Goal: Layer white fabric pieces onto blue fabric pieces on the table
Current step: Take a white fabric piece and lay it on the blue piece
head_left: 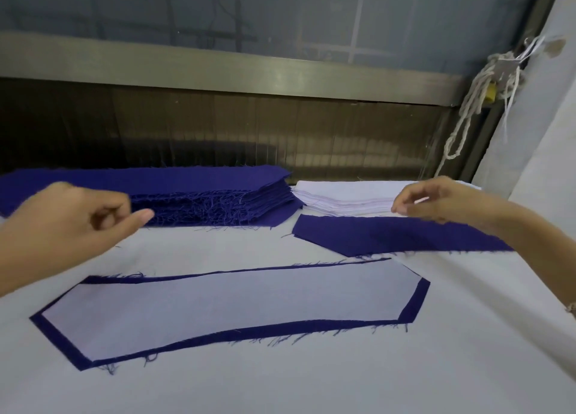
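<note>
R hand (436, 200) is the one that matters here. Its fingertips (396, 208) sit at the near edge of the white stack (346, 195), thumb and fingers drawn close together. It's blurred, so I can't tell whether it has the top sheet pinched or is only touching it.

The bare blue piece (374, 236) lies just in front of that stack, on the person's side, almost touching it. Both run with their long axis left to right, so the white sheet prob. needs no turning, just a short pull toward the body and a drop onto the blue. The blue piece's angled end points left, away from the R wrist, which crosses over its right part. That end is what I'd line up first.

L hand (68, 226) hovers well off to the left by the blue stack (202, 192), fingers loosely curled, thumb out, holding nothing. It's much farther from the white stack, so the pick looks like R's job, w/ L maybe free to smooth.

Nearer on the table (280, 382), one pair is already done: a white piece (230, 307) lying flat on a blue one (59, 339), blue border showing all round.
</note>
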`<state>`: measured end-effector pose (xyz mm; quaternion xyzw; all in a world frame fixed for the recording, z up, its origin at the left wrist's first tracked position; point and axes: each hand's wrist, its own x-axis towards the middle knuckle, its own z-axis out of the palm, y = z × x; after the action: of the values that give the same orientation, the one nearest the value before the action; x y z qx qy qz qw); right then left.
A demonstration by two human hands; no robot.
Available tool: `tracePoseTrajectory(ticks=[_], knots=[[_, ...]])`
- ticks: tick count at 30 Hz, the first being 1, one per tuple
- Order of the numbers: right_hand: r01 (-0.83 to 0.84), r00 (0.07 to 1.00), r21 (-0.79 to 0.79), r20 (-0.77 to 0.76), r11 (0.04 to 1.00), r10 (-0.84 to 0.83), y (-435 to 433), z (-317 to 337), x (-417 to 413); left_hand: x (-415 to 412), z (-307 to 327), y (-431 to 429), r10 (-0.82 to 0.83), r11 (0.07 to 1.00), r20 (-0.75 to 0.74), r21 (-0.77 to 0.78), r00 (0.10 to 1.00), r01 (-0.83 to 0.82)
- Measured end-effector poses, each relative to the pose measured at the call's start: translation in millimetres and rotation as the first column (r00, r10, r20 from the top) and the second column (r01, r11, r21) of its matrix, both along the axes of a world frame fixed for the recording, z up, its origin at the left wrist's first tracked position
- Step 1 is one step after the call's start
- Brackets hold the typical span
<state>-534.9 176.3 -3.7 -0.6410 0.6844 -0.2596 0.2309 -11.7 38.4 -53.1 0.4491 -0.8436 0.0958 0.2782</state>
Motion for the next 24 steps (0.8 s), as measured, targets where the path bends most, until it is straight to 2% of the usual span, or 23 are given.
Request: tracePoseTrajectory(ticks=[2,5,10,14,18,21,24], knots=[[0.188,0.981,-0.045,0.063,0.981,-0.185,-12.1,1.2,-25.8,-47.0,25.3,16.9,-0.112,0.993,0.036,-0.019,0.993,0.113],[0.428,0.903,-0.105,0.092,0.898,-0.42,-25.3,0.7,-64.9,-109.5,42.0,24.4,-0.222,0.975,0.041,0.004,0.974,0.222],[0.668,0.744,-0.198,0.213,0.718,-0.633,-38.2,-10.7,-126.3,-193.6,37.5,-1.7,-0.398,0.909,0.135,-0.072,0.907,0.41],[0.753,0.657,-0.243,0.23,0.612,-0.717,-45.4,-24.2,-162.0,-247.5,33.6,-31.6,-0.334,0.912,0.328,-0.123,0.884,0.391],[0.782,0.606,-0.271,0.125,0.561,-0.785,-54.3,-40.2,-179.3,-286.6,34.5,-50.2,-0.164,0.908,0.592,-0.222,0.789,0.356],[0.777,0.588,-0.288,0.012,0.56,-0.809,-63.2,-44.2,-184.7,-305.1,35.2,-58.7,-0.127,0.916,0.619,-0.226,0.775,0.331],[0.777,0.568,-0.269,-0.089,0.569,-0.818,-72.8,-44.5,-187.8,-317.1,34.3,-67.5,-0.178,0.952,0.576,-0.104,0.798,0.287]])
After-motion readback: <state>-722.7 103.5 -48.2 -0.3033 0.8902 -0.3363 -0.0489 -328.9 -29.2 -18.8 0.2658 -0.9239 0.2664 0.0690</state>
